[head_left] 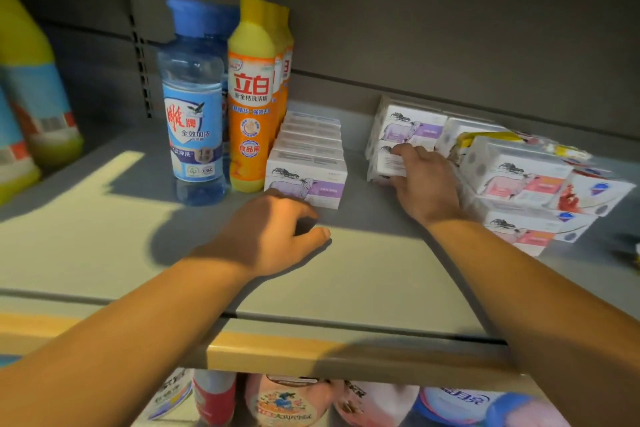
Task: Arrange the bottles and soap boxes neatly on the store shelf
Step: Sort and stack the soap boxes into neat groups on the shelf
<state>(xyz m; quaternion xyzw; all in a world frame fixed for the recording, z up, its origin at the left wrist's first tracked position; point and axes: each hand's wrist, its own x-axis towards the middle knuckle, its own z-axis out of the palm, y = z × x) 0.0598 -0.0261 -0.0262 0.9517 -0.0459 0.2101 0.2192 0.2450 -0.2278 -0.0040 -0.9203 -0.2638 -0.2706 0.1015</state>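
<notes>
A clear blue bottle [194, 104] and an orange bottle with a yellow cap [251, 97] stand upright at the back left of the grey shelf [346, 270]. Right of them runs a straight row of white and purple soap boxes [306, 170]. My left hand [273, 232] hovers just in front of that row, fingers loosely curled and holding nothing. My right hand [422, 180] grips a white and purple soap box [386, 165] in a small stack [405, 130] near the back wall.
A loose heap of soap boxes, pink-labelled [512, 177] and others, lies at the right. Yellow-capped bottles [27, 90] stand at the far left. More products [287, 402] sit on the shelf below the yellow price rail [277, 350].
</notes>
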